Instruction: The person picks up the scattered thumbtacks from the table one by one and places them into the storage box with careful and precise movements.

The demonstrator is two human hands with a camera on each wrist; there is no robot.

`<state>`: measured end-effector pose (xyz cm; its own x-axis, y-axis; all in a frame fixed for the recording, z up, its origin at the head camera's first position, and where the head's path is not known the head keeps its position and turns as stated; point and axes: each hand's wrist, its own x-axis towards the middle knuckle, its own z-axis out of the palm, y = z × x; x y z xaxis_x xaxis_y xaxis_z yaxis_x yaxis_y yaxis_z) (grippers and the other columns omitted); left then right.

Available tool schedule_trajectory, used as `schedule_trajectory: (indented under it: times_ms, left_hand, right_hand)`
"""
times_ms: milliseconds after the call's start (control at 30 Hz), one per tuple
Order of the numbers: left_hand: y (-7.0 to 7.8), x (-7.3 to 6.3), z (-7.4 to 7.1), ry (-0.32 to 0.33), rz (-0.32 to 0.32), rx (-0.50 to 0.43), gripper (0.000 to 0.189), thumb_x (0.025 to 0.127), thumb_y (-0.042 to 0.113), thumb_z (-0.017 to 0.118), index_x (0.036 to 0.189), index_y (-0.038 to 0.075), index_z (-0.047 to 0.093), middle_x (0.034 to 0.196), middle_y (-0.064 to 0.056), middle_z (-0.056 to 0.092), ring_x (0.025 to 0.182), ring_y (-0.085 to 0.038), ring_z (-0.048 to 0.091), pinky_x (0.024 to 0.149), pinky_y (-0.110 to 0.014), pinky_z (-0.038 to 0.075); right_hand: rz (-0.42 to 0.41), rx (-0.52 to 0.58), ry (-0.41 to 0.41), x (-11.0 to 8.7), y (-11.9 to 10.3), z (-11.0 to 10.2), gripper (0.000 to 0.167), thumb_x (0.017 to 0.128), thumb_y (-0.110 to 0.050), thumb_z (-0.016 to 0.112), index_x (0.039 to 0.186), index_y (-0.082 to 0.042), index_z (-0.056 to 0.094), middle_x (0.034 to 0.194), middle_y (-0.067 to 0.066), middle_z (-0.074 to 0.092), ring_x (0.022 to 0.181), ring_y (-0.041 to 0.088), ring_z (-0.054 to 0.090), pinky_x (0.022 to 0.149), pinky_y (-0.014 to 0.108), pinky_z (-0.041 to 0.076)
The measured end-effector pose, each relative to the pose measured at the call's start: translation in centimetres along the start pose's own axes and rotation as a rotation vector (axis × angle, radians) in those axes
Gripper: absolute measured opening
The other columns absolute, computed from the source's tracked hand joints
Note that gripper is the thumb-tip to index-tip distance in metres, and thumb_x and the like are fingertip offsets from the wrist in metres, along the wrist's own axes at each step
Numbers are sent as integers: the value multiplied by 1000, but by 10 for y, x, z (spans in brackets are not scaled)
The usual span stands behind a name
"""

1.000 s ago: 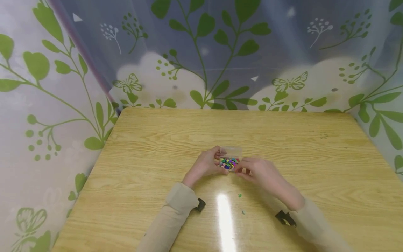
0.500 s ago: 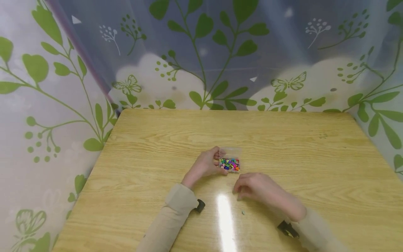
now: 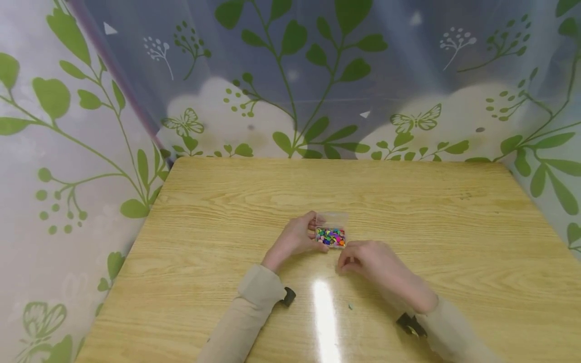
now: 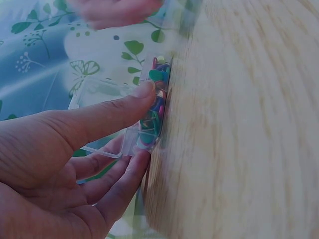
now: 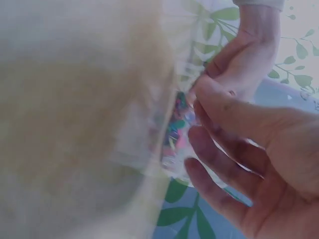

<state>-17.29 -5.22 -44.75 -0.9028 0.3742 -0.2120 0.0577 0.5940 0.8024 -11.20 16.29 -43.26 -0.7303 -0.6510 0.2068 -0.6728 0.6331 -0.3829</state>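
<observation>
A small clear plastic box (image 3: pixel 330 237) full of colourful thumbtacks stands on the wooden table, its hinged lid (image 3: pixel 335 219) raised at the back. My left hand (image 3: pixel 297 235) grips the box's left end, thumb along the front and fingers behind, as the left wrist view shows. Just right of and in front of the box is my right hand (image 3: pixel 374 259), thumb and index finger pinched together. A green thumbtack lay where these fingers came down; the fingertips now hide it. One more small greenish thumbtack (image 3: pixel 350 306) lies on the table nearer me.
The wooden table (image 3: pixel 218 201) reaches back to a curtain (image 3: pixel 254 101) printed with green leaves and butterflies. A bright light reflection (image 3: pixel 324 322) streaks the tabletop between my forearms. Black straps (image 3: pixel 410 325) show at the wrists.
My right hand left the box, came down over the green thumbtack on the table, and has lifted back toward the box; that tack's spot is bare. The left hand stays put.
</observation>
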Motion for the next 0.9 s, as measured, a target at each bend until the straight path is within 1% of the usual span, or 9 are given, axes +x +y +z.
schedule_trajectory:
  times_ms: [133, 200, 300, 400, 567, 633, 700, 800, 900]
  left_hand:
    - [0, 0, 0, -2, 8, 12, 65, 76, 17, 91, 133, 12, 59, 128, -12, 63, 111, -28, 66, 96, -40, 54]
    - [0, 0, 0, -3, 9, 14, 65, 76, 17, 91, 133, 12, 59, 128, -12, 63, 111, -28, 66, 96, -40, 54]
    - [0, 0, -1, -6, 9, 8, 65, 76, 17, 91, 132, 12, 59, 129, -13, 62, 111, -28, 66, 96, -40, 54]
    - [0, 0, -1, -8, 7, 0, 65, 76, 17, 91, 132, 12, 59, 129, -13, 62, 111, -28, 66, 96, -40, 54]
    - [0, 0, 0, -11, 8, -11, 64, 76, 16, 91, 131, 13, 60, 129, -13, 62, 112, -28, 66, 96, -40, 55]
    - [0, 0, 0, -13, 8, -11, 64, 76, 16, 91, 131, 12, 60, 130, -13, 62, 112, -29, 66, 96, -40, 55]
    - [1, 0, 0, -14, 7, -12, 64, 76, 16, 91, 131, 12, 60, 130, -12, 62, 113, -29, 66, 96, -39, 55]
    - [1, 0, 0, -12, 3, -14, 64, 76, 16, 91, 132, 12, 59, 130, -12, 62, 113, -28, 65, 97, -39, 54]
    - [0, 0, 0, -9, 1, -9, 64, 76, 16, 90, 132, 13, 59, 129, -11, 62, 114, -28, 65, 97, -40, 54]
  right_hand:
    - [36, -116, 153, 12, 0, -8, 14, 76, -8, 86, 83, -16, 76, 81, -4, 74, 62, 6, 64, 55, 18, 50]
    - [57, -143, 209, 17, 0, -11, 15, 77, -7, 86, 83, -15, 76, 80, -2, 75, 58, 6, 60, 51, 18, 46]
    - [79, -155, 262, 22, 3, -13, 16, 78, -4, 85, 85, -14, 75, 79, -2, 74, 55, 5, 55, 47, 19, 42]
    - [93, -139, 294, 26, 6, -13, 15, 79, -4, 84, 87, -14, 76, 80, -2, 74, 54, 5, 55, 47, 19, 42]
    - [105, -119, 306, 26, 10, -10, 14, 81, -6, 83, 91, -14, 77, 84, -1, 75, 56, 7, 58, 47, 19, 43]
    - [100, -122, 306, 24, 11, -10, 15, 81, -6, 83, 93, -14, 78, 84, -2, 75, 57, 8, 60, 47, 19, 43]
    - [75, -133, 298, 21, 11, -10, 17, 80, -6, 84, 93, -13, 77, 84, -1, 75, 59, 10, 63, 49, 20, 46]
    - [12, -136, 247, 12, 7, -13, 20, 78, -8, 86, 95, -14, 77, 88, -1, 76, 66, 11, 67, 55, 21, 52]
    - [-72, -87, 150, 0, -1, -13, 20, 78, -10, 85, 95, -15, 76, 92, -3, 76, 73, 11, 70, 63, 23, 57]
